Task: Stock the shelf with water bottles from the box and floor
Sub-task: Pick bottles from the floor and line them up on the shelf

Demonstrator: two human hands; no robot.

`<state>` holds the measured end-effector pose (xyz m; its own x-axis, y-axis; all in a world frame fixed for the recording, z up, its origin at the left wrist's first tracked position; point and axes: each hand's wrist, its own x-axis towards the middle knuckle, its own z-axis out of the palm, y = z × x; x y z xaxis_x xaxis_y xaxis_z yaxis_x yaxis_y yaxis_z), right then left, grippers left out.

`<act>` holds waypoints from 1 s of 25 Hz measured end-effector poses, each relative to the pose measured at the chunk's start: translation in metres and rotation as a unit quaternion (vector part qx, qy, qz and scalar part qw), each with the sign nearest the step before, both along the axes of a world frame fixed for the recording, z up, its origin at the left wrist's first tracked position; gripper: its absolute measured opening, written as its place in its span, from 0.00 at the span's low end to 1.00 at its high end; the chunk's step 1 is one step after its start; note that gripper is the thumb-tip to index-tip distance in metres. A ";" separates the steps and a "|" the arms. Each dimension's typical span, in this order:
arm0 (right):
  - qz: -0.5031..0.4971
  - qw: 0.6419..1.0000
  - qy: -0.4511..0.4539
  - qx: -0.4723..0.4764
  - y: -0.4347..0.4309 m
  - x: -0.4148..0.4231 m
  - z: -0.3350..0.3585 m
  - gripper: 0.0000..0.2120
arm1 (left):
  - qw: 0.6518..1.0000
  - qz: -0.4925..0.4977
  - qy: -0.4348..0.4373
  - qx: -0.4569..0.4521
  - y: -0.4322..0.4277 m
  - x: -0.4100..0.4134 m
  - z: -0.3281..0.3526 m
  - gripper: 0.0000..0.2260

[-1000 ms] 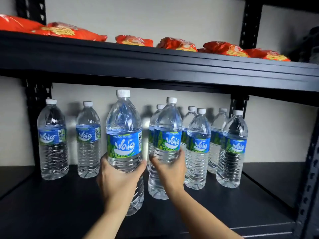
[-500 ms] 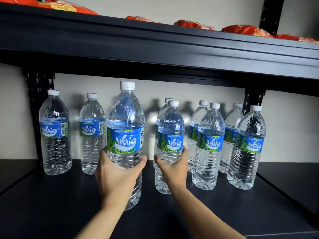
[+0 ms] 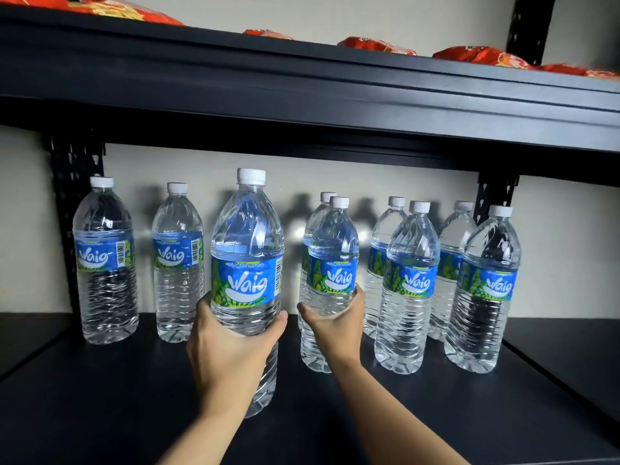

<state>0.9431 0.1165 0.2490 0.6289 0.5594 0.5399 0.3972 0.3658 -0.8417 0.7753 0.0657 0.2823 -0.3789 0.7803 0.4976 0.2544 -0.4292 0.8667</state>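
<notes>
My left hand [image 3: 231,350] grips a clear water bottle [image 3: 246,250] with a blue label and white cap, upright over the black shelf board [image 3: 100,407]. My right hand [image 3: 335,325] wraps around a second water bottle [image 3: 332,263], which stands on the shelf just right of the first. Two bottles [image 3: 105,260] [image 3: 177,263] stand at the back left. Several more bottles [image 3: 411,283] stand in two rows on the right. The box and floor are out of view.
The upper black shelf [image 3: 302,95] hangs low over the bottle caps and carries several red snack packets [image 3: 479,55]. Perforated black uprights [image 3: 75,182] stand at the back left and back right. A pale wall closes the back.
Both hands have pushed their bottles further in over the shelf. The right hand's bottle now sits in line with the front row on the right. The view has tilted downward.
</notes>
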 end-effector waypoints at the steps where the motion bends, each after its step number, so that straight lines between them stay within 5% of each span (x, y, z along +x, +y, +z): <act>1: -0.002 1.000 -0.002 0.002 0.001 0.000 0.000 0.41 | 1.000 0.002 0.000 0.001 0.001 -0.001 0.000 0.35; 10: 0.005 0.998 -0.066 -0.012 -0.002 0.005 -0.011 0.44 | 1.000 0.020 0.006 -0.003 0.007 -0.008 -0.002 0.35; 16: 0.058 0.971 -0.157 -0.173 -0.018 0.026 -0.022 0.45 | 1.000 0.023 -0.015 -0.012 0.011 -0.002 -0.003 0.37; 19: 0.110 0.920 -0.235 -0.295 -0.043 0.044 -0.030 0.38 | 1.000 0.011 -0.014 -0.005 0.015 0.004 -0.003 0.38; 22: 0.081 0.838 -0.324 -0.432 -0.056 0.047 -0.048 0.53 | 1.000 0.004 0.003 0.010 0.019 0.007 -0.006 0.36; 25: 0.030 0.807 -0.362 -0.465 -0.057 0.040 -0.056 0.50 | 1.000 0.009 0.009 0.012 0.024 0.013 -0.012 0.34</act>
